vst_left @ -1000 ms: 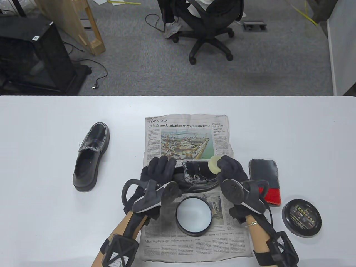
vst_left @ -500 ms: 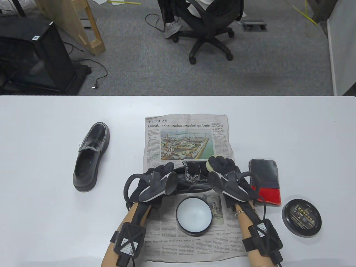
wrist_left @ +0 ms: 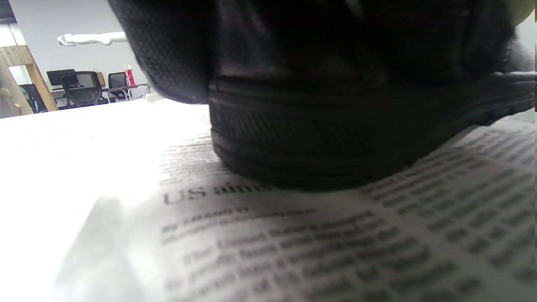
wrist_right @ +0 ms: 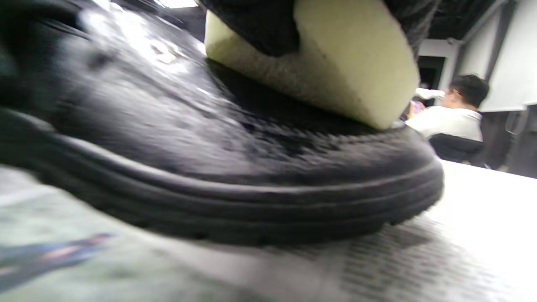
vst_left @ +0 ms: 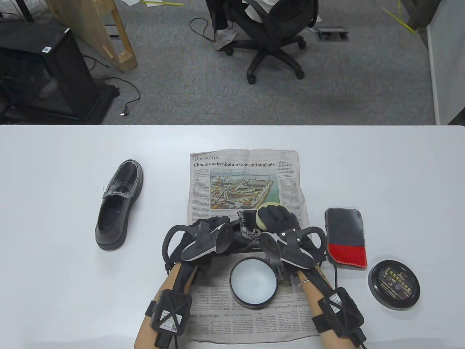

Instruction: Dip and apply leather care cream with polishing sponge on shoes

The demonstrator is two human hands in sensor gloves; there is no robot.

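Note:
A black shoe (vst_left: 250, 229) lies sideways on the newspaper (vst_left: 243, 178), toe to the right. My left hand (vst_left: 209, 227) grips its heel end; in the left wrist view the heel sole (wrist_left: 335, 138) rests on the paper. My right hand (vst_left: 276, 220) holds a pale yellow sponge (vst_left: 262, 213) and presses it on the shoe's toe top; in the right wrist view the sponge (wrist_right: 335, 79) touches the glossy toe (wrist_right: 209, 138). An open tin of cream (vst_left: 253, 281) stands just in front of the shoe. A second black shoe (vst_left: 118, 205) lies on the table at the left.
A black and red cloth (vst_left: 345, 236) lies right of the newspaper. The tin's black lid (vst_left: 394, 284) lies at the front right. An office chair (vst_left: 272, 32) stands on the floor beyond the table's far edge.
My right hand has moved left with the sponge, from the toe tip onto the top of the shoe, and turned palm down. My left hand has turned and keeps its hold on the heel.

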